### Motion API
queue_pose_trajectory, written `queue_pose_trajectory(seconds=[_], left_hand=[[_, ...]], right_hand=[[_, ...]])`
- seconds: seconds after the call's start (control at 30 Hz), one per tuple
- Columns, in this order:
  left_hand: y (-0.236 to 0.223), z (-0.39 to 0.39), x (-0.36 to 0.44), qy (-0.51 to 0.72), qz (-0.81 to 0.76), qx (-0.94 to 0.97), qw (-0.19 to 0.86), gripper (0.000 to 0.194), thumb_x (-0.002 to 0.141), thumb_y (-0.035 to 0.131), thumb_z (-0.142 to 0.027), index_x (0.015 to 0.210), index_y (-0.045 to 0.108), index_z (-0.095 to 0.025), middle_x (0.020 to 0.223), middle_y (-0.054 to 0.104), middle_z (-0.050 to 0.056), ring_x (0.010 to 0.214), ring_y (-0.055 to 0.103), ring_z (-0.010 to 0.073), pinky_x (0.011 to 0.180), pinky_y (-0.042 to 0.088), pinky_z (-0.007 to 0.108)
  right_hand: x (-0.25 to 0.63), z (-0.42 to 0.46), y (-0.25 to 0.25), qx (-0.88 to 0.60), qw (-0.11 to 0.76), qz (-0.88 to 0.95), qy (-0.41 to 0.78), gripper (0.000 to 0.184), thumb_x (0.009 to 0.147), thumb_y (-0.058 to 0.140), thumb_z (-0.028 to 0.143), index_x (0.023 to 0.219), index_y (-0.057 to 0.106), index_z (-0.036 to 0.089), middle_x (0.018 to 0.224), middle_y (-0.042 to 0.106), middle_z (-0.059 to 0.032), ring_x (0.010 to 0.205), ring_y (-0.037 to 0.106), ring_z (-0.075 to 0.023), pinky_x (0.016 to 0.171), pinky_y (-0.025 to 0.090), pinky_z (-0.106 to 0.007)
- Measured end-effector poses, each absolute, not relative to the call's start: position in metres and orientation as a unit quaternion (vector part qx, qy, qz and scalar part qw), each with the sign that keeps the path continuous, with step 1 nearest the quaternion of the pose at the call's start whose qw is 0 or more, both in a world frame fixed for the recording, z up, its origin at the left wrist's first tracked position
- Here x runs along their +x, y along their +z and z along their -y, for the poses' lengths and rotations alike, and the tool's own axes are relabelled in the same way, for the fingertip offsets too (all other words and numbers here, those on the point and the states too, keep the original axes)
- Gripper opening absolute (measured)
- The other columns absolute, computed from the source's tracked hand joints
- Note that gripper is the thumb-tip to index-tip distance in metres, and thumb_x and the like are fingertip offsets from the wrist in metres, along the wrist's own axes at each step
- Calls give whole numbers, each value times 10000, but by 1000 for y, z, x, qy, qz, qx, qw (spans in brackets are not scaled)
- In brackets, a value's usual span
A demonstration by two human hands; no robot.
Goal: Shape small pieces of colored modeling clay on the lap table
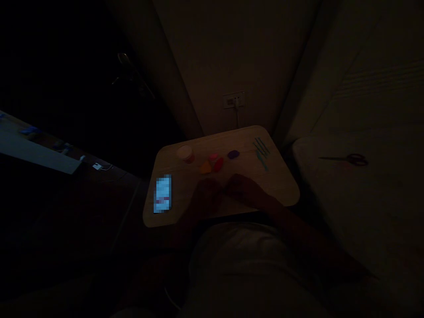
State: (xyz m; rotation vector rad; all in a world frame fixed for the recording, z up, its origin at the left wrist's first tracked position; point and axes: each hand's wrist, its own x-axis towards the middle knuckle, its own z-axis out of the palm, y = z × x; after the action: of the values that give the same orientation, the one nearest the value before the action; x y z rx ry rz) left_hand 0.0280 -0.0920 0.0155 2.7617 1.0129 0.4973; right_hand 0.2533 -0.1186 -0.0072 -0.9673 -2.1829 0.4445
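Note:
In dim light, my left hand (208,193) and my right hand (241,187) meet over the front of a small wooden table (185,210). The fingers of both are drawn together, and whatever is between them is too dark to make out. Just beyond them lie an orange lump (205,167), a red lump (218,164) and a pink lump (213,157), perhaps modelling clay. A purple lump (233,154) sits a little to their right. Several thin teal strips (261,149) lie at the table's far right.
A pale tub (186,153) stands at the back left of the table. Near the left edge glows a lit phone (162,194), its screen pixelated. Scissors (351,159) lie on a light surface to the right. Behind the table is a wall socket (233,100) with a cord.

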Motion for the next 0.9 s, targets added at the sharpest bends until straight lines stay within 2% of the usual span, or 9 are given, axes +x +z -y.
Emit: queue_pose_trajectory(seconds=[0.23,0.33,0.4,0.47,0.57,0.67,0.8,0.9], left_hand=[[11,86,31,212,-349,893,190,73,856,662,-205,928,664,-194,1007,708,75,983,621,240,927,461,400],[6,86,32,226,-366,876,216,147,841,682,-207,987,669,-195,1009,716,65,961,626,232,918,469,395],[3,87,34,233,-382,867,219,183,826,694,-216,1007,671,-197,993,711,63,938,625,230,898,480,389],[2,87,35,249,-392,859,217,191,819,698,-226,1006,670,-198,982,703,64,931,621,231,891,485,388],[4,87,37,284,-389,849,218,154,832,666,-211,986,660,-198,976,688,66,946,617,232,906,485,394],[11,82,38,323,-365,838,246,156,845,636,-208,1000,639,-188,987,677,73,949,619,225,883,497,373],[21,65,42,327,-382,817,282,237,885,656,-316,1070,629,-169,1012,688,76,897,628,201,817,505,324],[26,47,49,304,-388,821,289,262,930,621,-379,1075,649,-162,1040,711,82,913,645,210,838,510,333]], right_hand=[[256,120,1,-372,313,859,159,135,915,622,197,844,736,206,857,691,-83,895,593,-247,859,487,-394],[257,122,0,-389,339,834,197,118,910,633,206,993,716,193,968,711,-90,938,618,-240,879,494,-377],[257,121,-3,-420,362,802,222,213,904,661,240,1105,682,173,1063,712,-113,972,635,-241,882,501,-369],[256,118,-6,-444,365,785,232,265,897,690,281,1135,678,164,1098,713,-128,992,647,-250,889,503,-371],[254,110,-8,-434,353,791,249,197,909,686,284,1067,730,176,1054,747,-112,974,675,-248,889,501,-364],[254,98,-5,-424,370,777,284,178,897,700,282,1035,764,188,990,778,-83,883,703,-220,812,508,-316],[256,75,3,-423,410,749,303,197,886,706,327,1003,795,196,948,793,-64,813,708,-199,763,506,-286],[258,55,9,-411,410,754,308,214,881,696,372,946,803,197,879,785,-60,760,695,-192,727,503,-284]])
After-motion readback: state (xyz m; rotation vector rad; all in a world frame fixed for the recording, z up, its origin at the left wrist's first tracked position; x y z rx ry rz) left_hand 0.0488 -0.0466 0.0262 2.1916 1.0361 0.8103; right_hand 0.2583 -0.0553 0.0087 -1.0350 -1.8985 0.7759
